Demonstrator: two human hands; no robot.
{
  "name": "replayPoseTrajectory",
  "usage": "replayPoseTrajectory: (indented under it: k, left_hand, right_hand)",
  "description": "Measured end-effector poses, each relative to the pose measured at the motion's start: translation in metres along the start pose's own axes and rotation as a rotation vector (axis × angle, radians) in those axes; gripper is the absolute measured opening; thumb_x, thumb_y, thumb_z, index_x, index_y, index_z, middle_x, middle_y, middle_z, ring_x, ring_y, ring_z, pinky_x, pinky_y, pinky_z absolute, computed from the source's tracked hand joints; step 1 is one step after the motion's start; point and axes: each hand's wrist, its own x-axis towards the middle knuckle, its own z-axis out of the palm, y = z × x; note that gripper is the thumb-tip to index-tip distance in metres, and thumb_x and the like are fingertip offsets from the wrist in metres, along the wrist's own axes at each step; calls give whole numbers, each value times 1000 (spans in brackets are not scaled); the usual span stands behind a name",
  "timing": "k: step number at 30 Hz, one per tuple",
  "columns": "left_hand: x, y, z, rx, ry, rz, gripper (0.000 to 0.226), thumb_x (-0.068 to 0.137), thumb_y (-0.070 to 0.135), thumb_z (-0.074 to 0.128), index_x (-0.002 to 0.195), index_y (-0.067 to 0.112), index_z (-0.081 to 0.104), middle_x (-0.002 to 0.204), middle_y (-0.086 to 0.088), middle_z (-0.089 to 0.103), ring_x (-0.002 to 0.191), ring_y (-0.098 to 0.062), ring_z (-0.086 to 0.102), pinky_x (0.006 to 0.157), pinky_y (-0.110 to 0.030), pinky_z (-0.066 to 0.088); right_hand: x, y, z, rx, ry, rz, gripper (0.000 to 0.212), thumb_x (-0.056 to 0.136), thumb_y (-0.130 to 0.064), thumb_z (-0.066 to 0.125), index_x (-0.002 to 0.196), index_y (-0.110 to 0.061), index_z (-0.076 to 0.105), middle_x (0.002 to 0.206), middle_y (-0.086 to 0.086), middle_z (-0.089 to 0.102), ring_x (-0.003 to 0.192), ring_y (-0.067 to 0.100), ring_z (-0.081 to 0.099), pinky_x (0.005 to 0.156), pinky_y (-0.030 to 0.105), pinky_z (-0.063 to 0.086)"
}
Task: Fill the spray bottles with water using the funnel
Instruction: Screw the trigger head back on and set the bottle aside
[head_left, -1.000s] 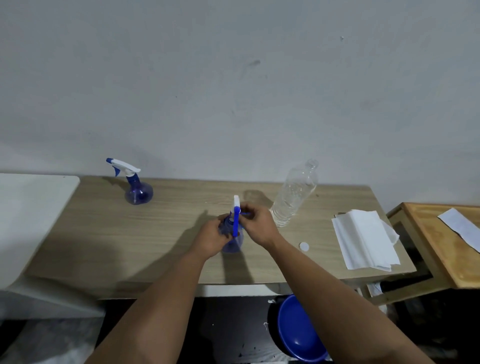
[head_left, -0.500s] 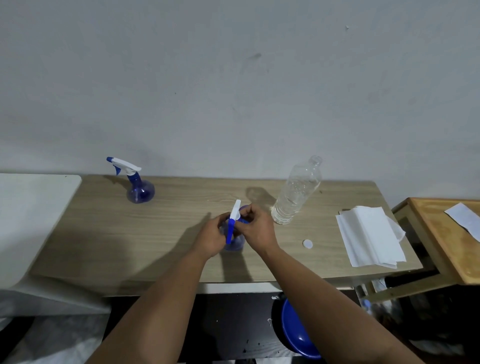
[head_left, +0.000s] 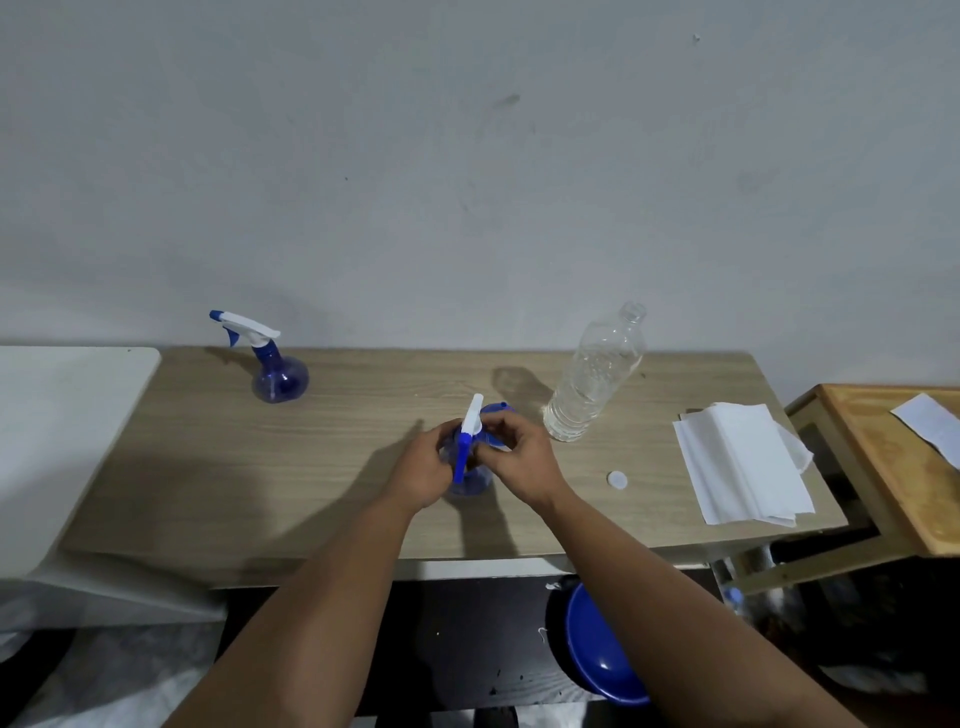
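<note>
Blue and see-through, the near spray bottle (head_left: 470, 480) stands upright at the middle of our wooden worktop (head_left: 337, 467), our left hand (head_left: 423, 467) curled round its body in a closed grip. Our right hand (head_left: 519, 462) pinches the white-and-blue trigger head (head_left: 470, 434), whose long axis runs toward us and away, white end toward the wall. A second spray bottle (head_left: 275, 371) stands upright far left, nozzle pointing left; the uncapped clear water bottle (head_left: 592, 384) stands right of our hands.
</note>
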Motion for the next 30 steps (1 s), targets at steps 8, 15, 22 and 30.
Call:
replayPoseTrajectory:
  k: [8, 15, 22, 30]
  left_hand:
    - [-3, 5, -2, 18, -7, -30, 38, 93, 0, 64, 117, 30, 68, 105, 23, 70, 96, 13, 64, 73, 0, 42]
    - [-7, 14, -2, -18, -18, -44, 40, 88, -10, 66, 110, 24, 66, 97, 19, 68, 82, 16, 64, 70, -2, 44]
    - [-8, 18, -2, -28, -34, -53, 34, 89, -10, 66, 116, 12, 67, 92, 2, 69, 73, 8, 66, 65, -3, 45]
    - [-11, 17, -2, -6, -28, -86, 35, 89, -9, 68, 112, 16, 68, 86, 12, 67, 69, 16, 62, 61, -3, 44]
  right_hand:
    - [3, -8, -4, -22, -87, -20, 40, 78, -4, 77, 116, -14, 74, 111, 0, 78, 108, 11, 73, 105, 35, 55]
    - [8, -15, -7, -109, -147, -32, 45, 76, -15, 73, 121, -20, 72, 105, -3, 77, 106, 12, 71, 100, 34, 55]
    - [15, -19, -11, -251, -209, -45, 26, 88, 0, 71, 110, -13, 77, 97, -15, 73, 105, 16, 70, 99, 37, 54]
    - [14, -22, -11, -260, -188, -13, 28, 85, -3, 75, 111, -11, 77, 100, -7, 75, 104, 18, 71, 100, 43, 55]
